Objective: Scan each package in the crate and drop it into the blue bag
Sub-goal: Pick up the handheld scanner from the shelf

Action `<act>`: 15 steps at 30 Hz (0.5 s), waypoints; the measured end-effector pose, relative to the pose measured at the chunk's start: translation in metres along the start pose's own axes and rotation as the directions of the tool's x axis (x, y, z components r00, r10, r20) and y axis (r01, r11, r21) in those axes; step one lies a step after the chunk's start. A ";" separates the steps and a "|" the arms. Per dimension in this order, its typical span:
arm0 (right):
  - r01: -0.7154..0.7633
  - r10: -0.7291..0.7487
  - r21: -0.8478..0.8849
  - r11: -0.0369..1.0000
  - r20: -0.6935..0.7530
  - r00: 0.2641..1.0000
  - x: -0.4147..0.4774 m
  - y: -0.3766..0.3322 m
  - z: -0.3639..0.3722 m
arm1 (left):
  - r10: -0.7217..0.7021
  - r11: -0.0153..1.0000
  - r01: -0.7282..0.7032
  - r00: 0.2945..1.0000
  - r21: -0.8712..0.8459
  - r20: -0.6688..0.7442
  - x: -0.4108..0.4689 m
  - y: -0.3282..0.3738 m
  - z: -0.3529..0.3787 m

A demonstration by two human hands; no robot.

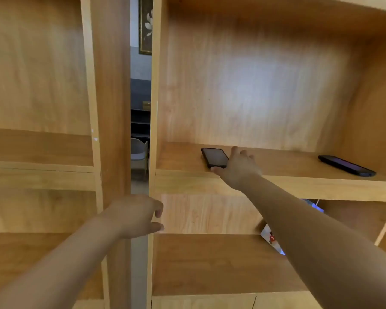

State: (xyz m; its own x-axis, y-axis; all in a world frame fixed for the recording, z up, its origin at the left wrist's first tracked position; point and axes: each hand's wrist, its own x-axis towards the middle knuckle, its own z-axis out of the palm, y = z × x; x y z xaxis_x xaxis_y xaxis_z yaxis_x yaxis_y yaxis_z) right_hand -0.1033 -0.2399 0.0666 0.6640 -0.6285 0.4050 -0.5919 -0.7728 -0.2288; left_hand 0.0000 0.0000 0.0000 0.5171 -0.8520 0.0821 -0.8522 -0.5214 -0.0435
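A black phone lies flat on a wooden shelf in front of me. My right hand reaches onto that shelf and touches the phone's right edge, thumb at its near corner, fingers spread. My left hand hovers lower, by the shelf unit's vertical board, fingers loosely curled and holding nothing. No crate or blue bag is in view. A white package with red print peeks out from behind my right forearm on a lower shelf.
A second dark phone lies at the right end of the same shelf. Two wooden shelf units stand side by side with a narrow gap between them, showing a chair and a framed picture beyond.
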 end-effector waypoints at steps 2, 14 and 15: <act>-0.102 0.100 0.019 0.995 0.049 0.994 0.018 -0.009 0.011 | 0.021 0.999 -0.020 0.999 0.040 -0.041 0.015 -0.005 -0.003; -0.239 0.219 0.064 0.969 0.231 0.948 0.070 -0.020 0.040 | 0.088 0.996 -0.085 0.993 0.039 -0.080 0.058 -0.018 0.003; -0.235 0.194 0.121 0.965 0.278 0.941 0.069 -0.016 0.032 | 0.087 0.996 -0.085 0.993 0.036 -0.074 0.056 -0.018 0.005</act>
State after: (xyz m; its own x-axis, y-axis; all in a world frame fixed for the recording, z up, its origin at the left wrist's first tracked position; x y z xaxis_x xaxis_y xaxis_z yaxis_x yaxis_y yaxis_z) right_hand -0.0334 -0.2736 0.0700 0.6369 -0.7657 0.0904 -0.6717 -0.6086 -0.4225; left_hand 0.0441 -0.0385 0.0005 0.4334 -0.8883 0.1518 -0.8895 -0.4487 -0.0859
